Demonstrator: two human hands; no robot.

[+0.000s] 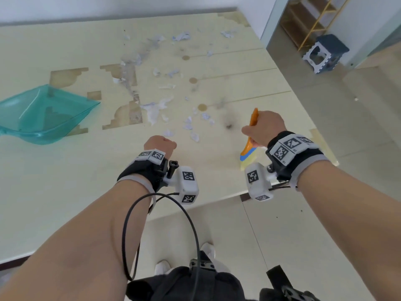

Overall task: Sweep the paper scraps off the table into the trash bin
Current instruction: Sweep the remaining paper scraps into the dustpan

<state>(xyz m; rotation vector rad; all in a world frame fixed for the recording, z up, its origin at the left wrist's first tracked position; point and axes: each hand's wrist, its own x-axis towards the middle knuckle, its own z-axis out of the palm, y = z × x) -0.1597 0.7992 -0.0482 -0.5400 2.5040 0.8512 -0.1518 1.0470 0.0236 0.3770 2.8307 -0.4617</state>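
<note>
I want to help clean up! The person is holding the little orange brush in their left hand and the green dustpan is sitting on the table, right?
Not quite. The head view shows the orange brush gripped in the right hand; the left hand holds nothing. The green dustpan does sit on the table.

At two o'clock I see a small blue-topped step stool (325, 53) with white legs standing on the tiled floor (358, 101). Just beyond it, at one o'clock, a yellow-framed wooden shelf (312, 20) leans into view behind a pale wall edge (273, 20). At six o'clock, I make out white shoes (163, 267) on the tiles, with dark trousers (184, 283) just below them.
</note>
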